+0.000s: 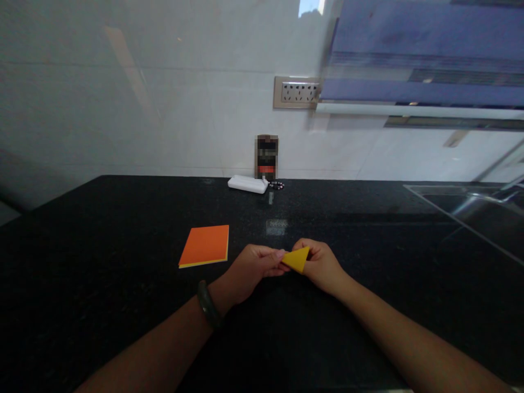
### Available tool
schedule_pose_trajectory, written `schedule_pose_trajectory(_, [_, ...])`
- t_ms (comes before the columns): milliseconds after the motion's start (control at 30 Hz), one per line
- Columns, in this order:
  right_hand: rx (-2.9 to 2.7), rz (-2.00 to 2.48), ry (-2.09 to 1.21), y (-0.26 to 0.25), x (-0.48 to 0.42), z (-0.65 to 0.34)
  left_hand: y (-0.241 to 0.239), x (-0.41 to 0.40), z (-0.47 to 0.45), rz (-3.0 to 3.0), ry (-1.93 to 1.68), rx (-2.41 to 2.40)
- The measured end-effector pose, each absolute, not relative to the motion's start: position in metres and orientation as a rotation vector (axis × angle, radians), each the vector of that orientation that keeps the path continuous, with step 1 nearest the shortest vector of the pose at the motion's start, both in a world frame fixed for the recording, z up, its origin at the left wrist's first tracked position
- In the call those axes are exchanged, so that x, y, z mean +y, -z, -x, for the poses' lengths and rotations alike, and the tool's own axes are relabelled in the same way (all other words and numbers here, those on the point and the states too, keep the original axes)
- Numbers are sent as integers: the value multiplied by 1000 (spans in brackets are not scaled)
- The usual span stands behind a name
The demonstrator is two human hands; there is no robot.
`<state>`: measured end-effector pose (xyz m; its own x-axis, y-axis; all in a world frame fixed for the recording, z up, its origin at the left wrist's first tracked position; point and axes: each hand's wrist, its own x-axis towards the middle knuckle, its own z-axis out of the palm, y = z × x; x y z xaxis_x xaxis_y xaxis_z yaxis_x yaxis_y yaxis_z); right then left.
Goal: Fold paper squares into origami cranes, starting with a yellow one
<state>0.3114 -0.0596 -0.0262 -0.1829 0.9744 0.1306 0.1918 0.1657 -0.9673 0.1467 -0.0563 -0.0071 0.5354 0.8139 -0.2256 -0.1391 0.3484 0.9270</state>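
A small yellow folded paper (pixel 298 259), roughly triangular, is held between both hands above the dark countertop. My left hand (pixel 262 267) pinches its left corner between thumb and fingers. My right hand (pixel 323 265) grips the right side, with its fingers partly hidden behind the paper. To the left of my left hand lies a stack of square paper (pixel 204 245), orange on top with a yellow edge showing beneath. A dark bangle (pixel 208 305) is around my left wrist.
On the black countertop (pixel 123 327), a white oblong case (pixel 248 184) with a beaded strap (pixel 275 185) lies near the wall. A blurred-out upright object (pixel 266 155) leans there. A socket panel (pixel 298 93) is on the wall; a sink (pixel 483 204) is at the right.
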Motion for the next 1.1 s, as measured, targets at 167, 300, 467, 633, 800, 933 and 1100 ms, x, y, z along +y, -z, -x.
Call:
schedule_pose_trajectory(167, [-1734,1178,-883,26,-62,-315,11,-56,-147,-1074,-639,798])
schedule_pose_trajectory(300, [-1828,1150,-664,21,-62,-315,14,-56,-147,-1072,-588,840])
schedule_pose_trajectory(467, [-1743,1148,-833,20,-63,-313,12,-56,-147,-1054,-624,860])
schedule_pose_trajectory(633, [-1313,1174,-1249,18,-62,-311,11,-54,-147,-1070,-761,913])
schedule_pose_trajectory(800, [-1313,1176,-1410,12,-63,-309,11,-53,-148,-1128,-907,1021])
schedule_pose_trajectory(933, [-1362,1260,-1389,10,-65,-306,10,-55,-149,-1173,-906,1081])
schedule_pose_trajectory(1100, [-1329,1190,-1277,12,-63,-306,11,-55,-148,-1286,-765,1107])
